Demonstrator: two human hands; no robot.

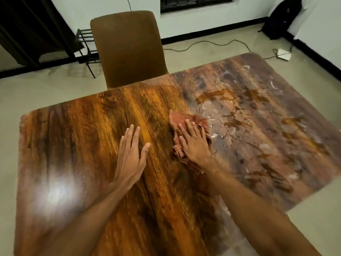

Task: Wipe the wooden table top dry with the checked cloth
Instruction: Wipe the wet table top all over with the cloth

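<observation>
Your checked cloth (186, 139) lies bunched just right of the frame's centre, pinned flat to the wooden table top (77, 145) under your right hand (193, 143). That hand's fingers are spread and pressing down on the fabric rather than curled around it; the cloth pokes out above the fingertips and below the wrist. Your left hand (132, 156) rests palm-down on bare wood just left of the cloth, fingers straight and loosely together, holding nothing.

By the look of it, you are roughly half done. The left and centre of the table show warm, clean grain with a lamp glare at the lower left, so that part reads as dry. The whole right half, from the cloth out to the upper-right and right edges, is dull and covered in pale smears (258, 111), with a few droplets right beside the cloth. That side is what remains, and the cloth sits exactly on the boundary.

Count: one cloth, one table, two hands. Beyond the table's far edge, one brown chair (129, 48) at upper centre; one dark backpack (282, 17) in the upper-right corner.
</observation>
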